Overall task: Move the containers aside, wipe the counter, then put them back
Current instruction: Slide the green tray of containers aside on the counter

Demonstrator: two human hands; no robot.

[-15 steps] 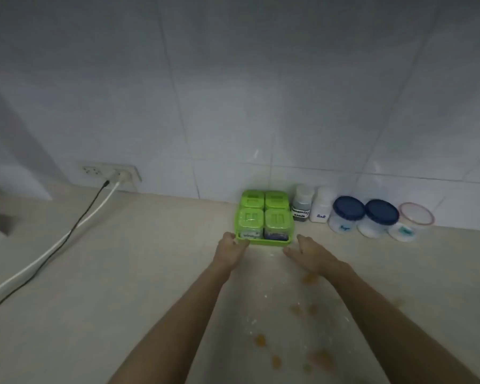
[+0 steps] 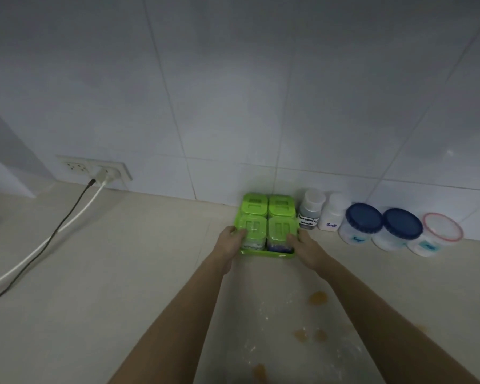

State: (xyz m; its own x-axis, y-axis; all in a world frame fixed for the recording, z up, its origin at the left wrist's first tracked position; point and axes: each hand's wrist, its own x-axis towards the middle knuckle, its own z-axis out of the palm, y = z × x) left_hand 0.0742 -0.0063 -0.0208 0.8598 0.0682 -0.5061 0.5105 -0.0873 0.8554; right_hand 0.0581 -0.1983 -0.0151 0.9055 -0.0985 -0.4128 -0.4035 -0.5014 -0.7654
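A green tray holding several small green-lidded containers stands on the beige counter against the tiled wall. My left hand grips the tray's left side, thumb on the front left container. My right hand grips its right side, fingers against the front right container. To the right along the wall stand two small white-capped bottles, two blue-lidded tubs and a red-rimmed clear tub.
Orange stains and white powder lie on the counter between my forearms. A wall socket at the left has a black cable and a white cable trailing across the counter toward the left edge.
Both hands have moved forward from the tray's front corners and closed on its two sides.
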